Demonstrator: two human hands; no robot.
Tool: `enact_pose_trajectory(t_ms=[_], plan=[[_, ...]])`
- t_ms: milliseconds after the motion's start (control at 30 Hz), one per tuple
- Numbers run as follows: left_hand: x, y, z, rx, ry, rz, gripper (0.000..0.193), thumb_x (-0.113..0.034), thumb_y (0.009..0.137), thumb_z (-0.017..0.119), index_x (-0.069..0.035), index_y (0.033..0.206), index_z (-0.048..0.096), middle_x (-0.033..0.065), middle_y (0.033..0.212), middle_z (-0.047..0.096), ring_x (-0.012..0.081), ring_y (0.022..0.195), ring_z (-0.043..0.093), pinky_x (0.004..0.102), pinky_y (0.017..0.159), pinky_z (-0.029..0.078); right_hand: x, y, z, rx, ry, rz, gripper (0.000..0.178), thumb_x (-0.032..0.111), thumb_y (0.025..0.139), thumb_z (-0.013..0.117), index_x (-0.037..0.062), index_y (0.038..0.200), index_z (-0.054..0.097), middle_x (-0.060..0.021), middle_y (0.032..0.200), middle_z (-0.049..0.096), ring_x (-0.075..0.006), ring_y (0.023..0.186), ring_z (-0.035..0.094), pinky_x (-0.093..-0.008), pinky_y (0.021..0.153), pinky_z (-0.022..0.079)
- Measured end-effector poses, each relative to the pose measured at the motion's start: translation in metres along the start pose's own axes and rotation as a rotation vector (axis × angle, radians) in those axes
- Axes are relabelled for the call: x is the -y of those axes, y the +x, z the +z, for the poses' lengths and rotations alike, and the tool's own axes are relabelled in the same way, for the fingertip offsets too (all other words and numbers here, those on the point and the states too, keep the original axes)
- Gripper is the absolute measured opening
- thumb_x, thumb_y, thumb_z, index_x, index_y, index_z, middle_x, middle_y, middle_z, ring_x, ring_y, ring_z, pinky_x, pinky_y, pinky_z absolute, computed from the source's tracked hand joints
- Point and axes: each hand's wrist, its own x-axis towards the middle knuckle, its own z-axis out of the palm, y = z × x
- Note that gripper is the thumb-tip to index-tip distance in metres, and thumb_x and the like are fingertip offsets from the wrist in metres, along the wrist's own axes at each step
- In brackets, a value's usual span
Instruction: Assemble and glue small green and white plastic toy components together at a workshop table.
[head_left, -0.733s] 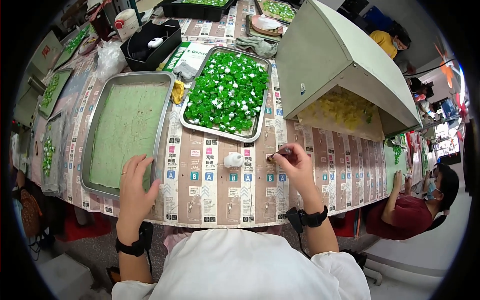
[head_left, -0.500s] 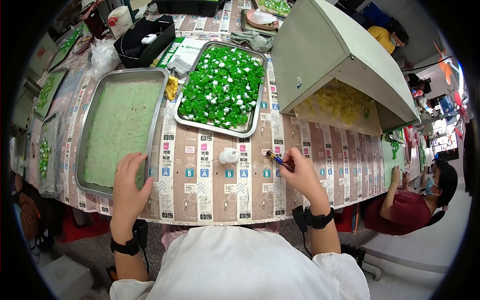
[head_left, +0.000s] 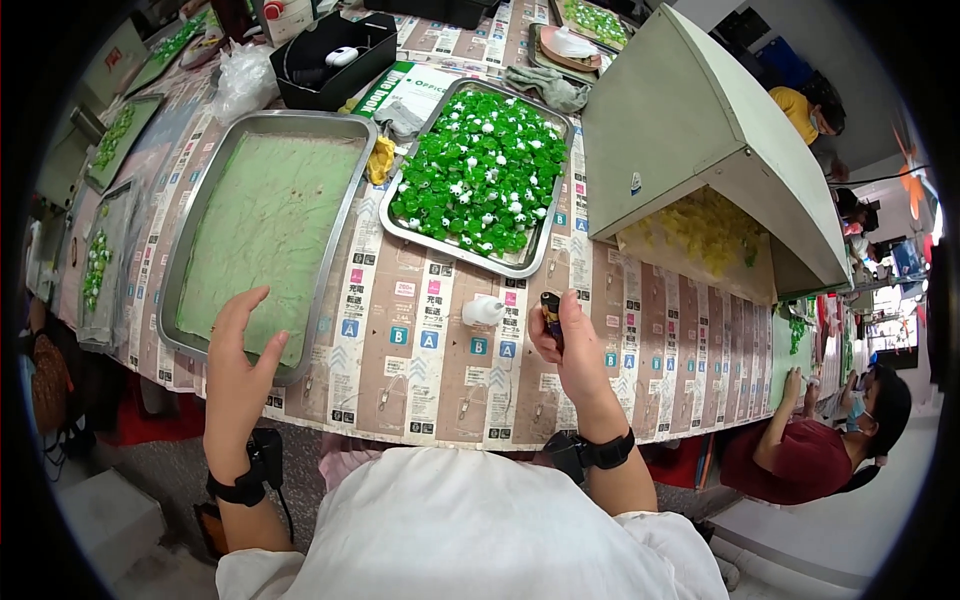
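A: What does the right hand (head_left: 573,345) have?

B: A small dark cylinder (head_left: 551,318), gripped between the thumb and curled fingers, one end pointing up. It is too small to tell exactly what kind of thing it is.

A: And where is that?

B: Above the patterned counter (head_left: 460,400), to the right of a small white bottle (head_left: 483,310) and near it.

A: The left hand (head_left: 240,365)?

B: Nothing in it. The thumb and fingers stand wide apart over the near end of a shallow metal tray (head_left: 343,235) with a green lining (head_left: 265,225). I can't tell whether the fingertips touch it.

A: What's beyond the bottle?

B: A second metal tray (head_left: 460,254), heaped with glossy green pieces (head_left: 480,175) and white ones dotted among them. A crumpled yellow cloth (head_left: 381,160) lies between the two trays.

A: And over on the right?

B: A pale slope-topped housing (head_left: 690,125), its near side gaping over a sheet spread with yellow pieces (head_left: 705,232).
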Motion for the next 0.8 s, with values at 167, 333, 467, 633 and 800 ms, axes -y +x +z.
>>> enact_pose_trajectory(t_ms=[167,333,467,633,800], plan=[[-0.010,-0.001,0.001,-0.019,-0.065,0.038,0.038,-0.005,0.080,0.064,0.000,0.118,0.055,0.0159,0.119,0.056,0.0307,0.112,0.052,0.0369,0.096,0.039,-0.010,0.004,0.022,-0.021,-0.148,-0.100,0.059,0.056,0.097,0.030,0.0091,0.062,0.042,0.0038,0.056,0.033,-0.0060,0.051,0.028,-0.0229,0.046,0.022],[-0.021,0.004,0.011,0.056,-0.113,0.118,0.036,-0.003,0.080,0.063,0.000,0.115,0.055,0.0157,0.117,0.057,0.0305,0.110,0.053,0.0364,0.095,0.040,-0.015,0.003,0.025,0.016,-0.086,-0.055,0.055,0.051,0.098,0.032,0.0098,0.062,0.039,0.0035,0.056,0.034,-0.0062,0.050,0.028,-0.0232,0.046,0.022],[-0.023,0.007,0.013,0.058,-0.110,0.118,0.034,-0.002,0.080,0.063,0.001,0.114,0.056,0.0158,0.115,0.058,0.0308,0.109,0.054,0.0365,0.094,0.041,-0.011,0.000,0.030,-0.019,-0.079,-0.049,0.053,0.046,0.099,0.031,0.0086,0.063,0.042,0.0032,0.056,0.035,-0.0061,0.050,0.029,-0.0231,0.046,0.022],[-0.019,0.007,0.012,0.065,-0.102,0.084,0.033,-0.002,0.080,0.062,0.001,0.113,0.057,0.0159,0.116,0.058,0.0308,0.110,0.053,0.0367,0.094,0.041,-0.012,-0.001,0.028,0.005,-0.101,-0.048,0.053,0.040,0.101,0.031,0.0050,0.064,0.045,0.0024,0.059,0.039,-0.0080,0.056,0.035,-0.0247,0.052,0.030],[-0.017,0.008,0.012,0.076,-0.081,0.067,0.033,-0.002,0.081,0.062,0.001,0.113,0.057,0.0158,0.116,0.058,0.0307,0.110,0.054,0.0366,0.094,0.040,-0.011,-0.001,0.029,0.016,-0.116,-0.058,0.054,0.040,0.101,0.029,0.0046,0.064,0.046,0.0018,0.059,0.040,-0.0080,0.057,0.036,-0.0257,0.052,0.031]])
